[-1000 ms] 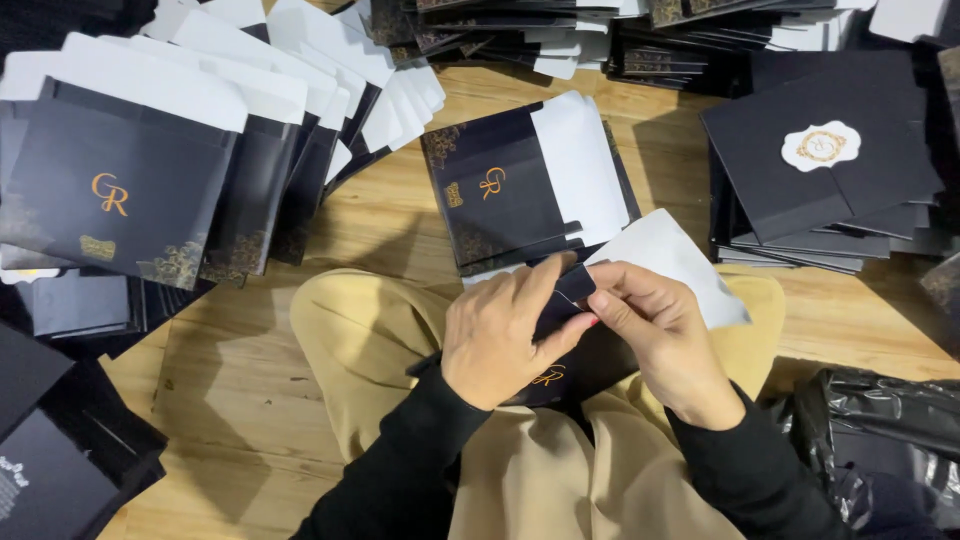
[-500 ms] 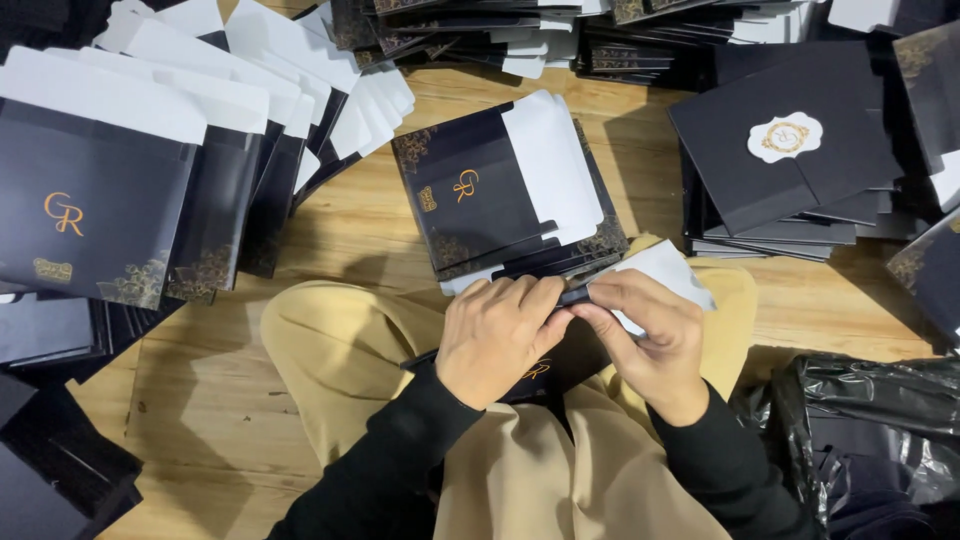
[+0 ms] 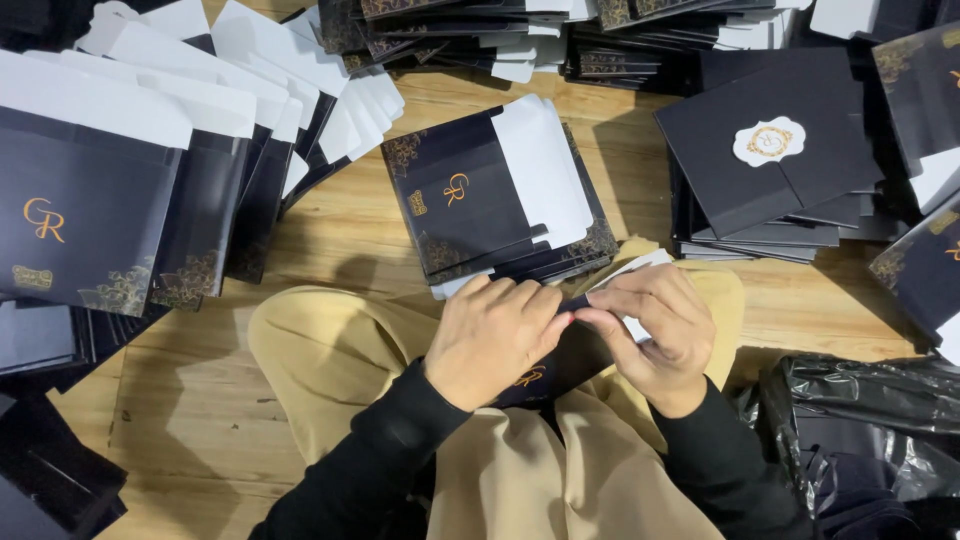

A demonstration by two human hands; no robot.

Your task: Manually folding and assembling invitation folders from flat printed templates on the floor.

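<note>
Folding a black card envelope (image 3: 560,360) on the lap, above the tan trousers (image 3: 330,350), both hands meeting at its upper edge. Best done by keeping the black panel flat under the left hand (image 3: 495,340) and running the crease in one firm pass, thumb tips close together, so the white flap (image 3: 625,275) lies square and the gold print stays unscuffed. Left hand palm down, fingers (image 3: 520,298) curled over the edge, pressing rather than gripping, thumb tip touching the right thumb. Right hand (image 3: 655,325) turned inward, wrist bent, fingers (image 3: 650,290) closed in a light pinch on the flap's edge near the fold; how much card sits between them, hard to tell. Forearms in black sleeves converging from below. Just beyond the knees, on the wooden floor (image 3: 330,220), a stack of unfolded envelopes (image 3: 500,200) with white flaps up; well to the right, a pile of finished envelopes (image 3: 770,160) with a white seal; a black plastic bag (image 3: 860,400) near the right elbow.
</note>
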